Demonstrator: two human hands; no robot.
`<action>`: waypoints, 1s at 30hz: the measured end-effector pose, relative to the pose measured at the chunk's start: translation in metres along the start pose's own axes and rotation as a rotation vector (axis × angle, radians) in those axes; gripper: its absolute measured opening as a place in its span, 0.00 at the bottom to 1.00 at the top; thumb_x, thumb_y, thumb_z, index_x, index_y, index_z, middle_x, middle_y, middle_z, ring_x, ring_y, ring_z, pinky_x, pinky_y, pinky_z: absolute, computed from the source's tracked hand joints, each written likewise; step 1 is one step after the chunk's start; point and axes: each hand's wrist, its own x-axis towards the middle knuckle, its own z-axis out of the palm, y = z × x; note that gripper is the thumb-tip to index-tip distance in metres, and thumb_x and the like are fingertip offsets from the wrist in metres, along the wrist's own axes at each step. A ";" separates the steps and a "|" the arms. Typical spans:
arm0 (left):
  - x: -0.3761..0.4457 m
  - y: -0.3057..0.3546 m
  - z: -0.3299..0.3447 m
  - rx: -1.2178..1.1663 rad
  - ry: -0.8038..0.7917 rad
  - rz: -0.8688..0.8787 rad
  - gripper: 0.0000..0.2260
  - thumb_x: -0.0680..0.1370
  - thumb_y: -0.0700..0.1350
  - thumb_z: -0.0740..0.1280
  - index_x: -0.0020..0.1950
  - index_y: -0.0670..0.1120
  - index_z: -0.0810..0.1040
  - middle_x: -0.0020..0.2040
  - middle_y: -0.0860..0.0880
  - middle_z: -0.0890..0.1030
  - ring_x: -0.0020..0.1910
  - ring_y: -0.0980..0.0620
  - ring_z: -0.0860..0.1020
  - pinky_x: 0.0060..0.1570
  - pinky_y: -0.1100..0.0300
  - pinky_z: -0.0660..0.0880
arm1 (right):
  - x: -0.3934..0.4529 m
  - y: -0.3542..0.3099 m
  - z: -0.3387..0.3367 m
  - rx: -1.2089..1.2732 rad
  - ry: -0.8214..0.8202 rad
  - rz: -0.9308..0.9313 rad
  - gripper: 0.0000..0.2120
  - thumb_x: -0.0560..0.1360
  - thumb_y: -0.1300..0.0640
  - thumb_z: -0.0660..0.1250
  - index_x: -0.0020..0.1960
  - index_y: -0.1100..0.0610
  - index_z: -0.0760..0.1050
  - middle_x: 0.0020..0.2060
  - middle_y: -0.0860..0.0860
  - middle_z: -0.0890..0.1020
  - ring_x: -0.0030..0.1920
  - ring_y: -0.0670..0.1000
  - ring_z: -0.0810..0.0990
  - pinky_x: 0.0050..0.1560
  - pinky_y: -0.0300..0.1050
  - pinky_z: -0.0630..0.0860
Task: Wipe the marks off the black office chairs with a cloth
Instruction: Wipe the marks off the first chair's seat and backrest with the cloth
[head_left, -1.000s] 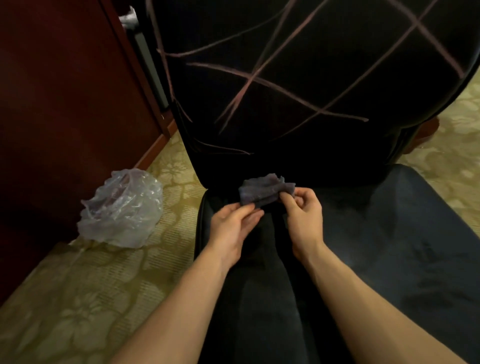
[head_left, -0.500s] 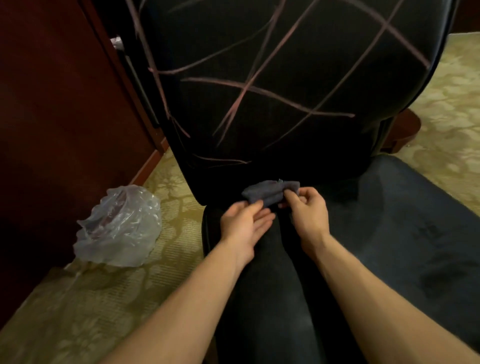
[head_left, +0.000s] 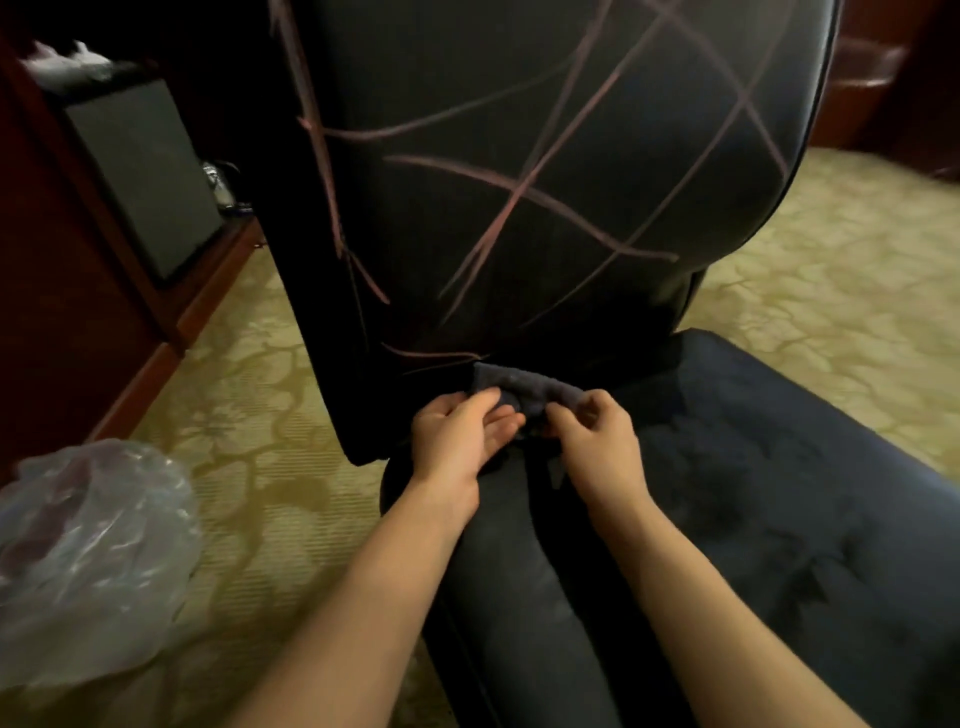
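The black office chair's backrest fills the upper middle and is crossed by several pinkish chalk-like lines. Its dark seat cushion spreads to the lower right. A small folded dark grey cloth sits at the seam between backrest and seat. My left hand lies under its left end with the thumb on top of the cloth. My right hand pinches its right end between thumb and fingers.
A crumpled clear plastic bag lies on the patterned yellow-green carpet at the lower left. Dark red wooden furniture with a black box in an opening stands at the left. More carpet shows at the right.
The view has shifted right and up the backrest. Both hands keep the cloth at the seat's back seam, and the cloth now lies more spread out between them.
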 end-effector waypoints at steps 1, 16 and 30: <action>0.002 0.004 0.003 -0.003 -0.018 0.002 0.02 0.80 0.34 0.66 0.51 0.36 0.76 0.38 0.39 0.80 0.26 0.53 0.82 0.31 0.64 0.80 | 0.008 -0.006 0.004 0.069 0.024 0.041 0.11 0.68 0.47 0.69 0.41 0.55 0.75 0.37 0.54 0.83 0.42 0.56 0.83 0.48 0.59 0.80; 0.004 0.008 0.004 -0.426 0.123 0.054 0.10 0.77 0.31 0.67 0.58 0.31 0.77 0.50 0.36 0.81 0.42 0.46 0.82 0.38 0.63 0.82 | 0.017 -0.053 0.063 0.594 0.067 0.315 0.03 0.78 0.64 0.62 0.52 0.59 0.71 0.35 0.55 0.76 0.30 0.49 0.76 0.28 0.40 0.73; -0.011 0.031 -0.056 -0.441 0.203 0.226 0.04 0.78 0.31 0.66 0.45 0.37 0.77 0.39 0.41 0.82 0.38 0.47 0.83 0.44 0.61 0.83 | -0.019 -0.057 0.089 0.601 -0.185 0.228 0.05 0.79 0.66 0.62 0.45 0.60 0.69 0.35 0.57 0.77 0.31 0.49 0.78 0.30 0.38 0.77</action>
